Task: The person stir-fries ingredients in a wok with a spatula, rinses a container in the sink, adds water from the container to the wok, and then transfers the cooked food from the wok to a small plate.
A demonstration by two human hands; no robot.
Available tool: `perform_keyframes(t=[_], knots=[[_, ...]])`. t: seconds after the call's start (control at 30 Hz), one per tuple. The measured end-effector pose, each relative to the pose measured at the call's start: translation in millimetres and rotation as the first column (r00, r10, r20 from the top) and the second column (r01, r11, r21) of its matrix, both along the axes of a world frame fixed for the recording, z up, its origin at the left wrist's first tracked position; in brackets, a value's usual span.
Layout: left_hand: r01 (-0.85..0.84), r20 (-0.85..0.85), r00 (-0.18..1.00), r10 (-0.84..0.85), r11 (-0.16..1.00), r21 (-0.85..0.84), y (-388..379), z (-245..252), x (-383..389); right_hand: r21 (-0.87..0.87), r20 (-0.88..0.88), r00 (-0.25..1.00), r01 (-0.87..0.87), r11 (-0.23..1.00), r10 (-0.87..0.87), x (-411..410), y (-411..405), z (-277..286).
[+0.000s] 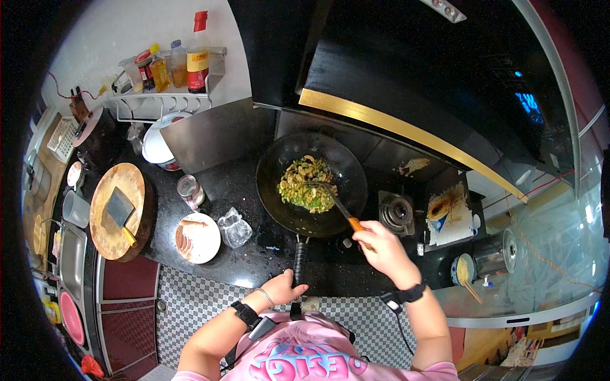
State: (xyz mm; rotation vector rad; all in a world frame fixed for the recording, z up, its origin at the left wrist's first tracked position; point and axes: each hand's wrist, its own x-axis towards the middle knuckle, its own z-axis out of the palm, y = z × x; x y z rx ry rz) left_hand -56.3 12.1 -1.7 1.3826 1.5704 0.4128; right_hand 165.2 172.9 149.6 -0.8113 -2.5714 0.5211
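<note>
A black wok point(267, 205) sits before me on the stove, with chopped green vegetables and pale brown pieces point(307, 183) in its middle. My right hand point(381, 247) grips the orange-brown handle of a metal spatula point(344, 209), whose blade reaches into the food. At the near end of the wok's black ribbed handle point(299, 262) is my left hand point(281, 289), its thumb across the grip; its other fingers are mostly hidden. Left of the wok lie a crumpled clear plastic bag point(235, 228) and a white plate point(209, 238) with brown residue.
Further left, a cleaver point(119, 207) rests on a round wooden chopping board point(102, 190). A glass jar point(190, 188) stands nearby. An unlit burner point(396, 213) lies right of the wok, and a bowl with chopsticks point(463, 271) farther right. The range hood point(405, 66) overhangs the stove.
</note>
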Motion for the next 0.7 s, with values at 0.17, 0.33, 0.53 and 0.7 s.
perform_keyframes(t=[0.17,0.33,0.53,0.7], knots=[[-0.018,0.013,1.0,0.019,1.0,-0.02,-3,-3,-3,-0.018,0.201,0.976,-0.082,0.997,0.084,29,-27,54],[-0.005,0.018,1.0,0.006,0.999,-0.032,0,5,-1,-0.043,0.234,0.964,-0.119,0.992,0.125,23,-33,33],[-0.029,0.045,0.999,0.03,0.999,-0.035,0,-2,0,0.01,0.076,0.997,-0.021,1.0,0.02,-6,12,-12],[-0.047,-0.023,0.999,0.048,0.998,0.05,-5,-8,2,0.031,-0.108,0.992,0.067,0.997,-0.063,-29,41,-33]])
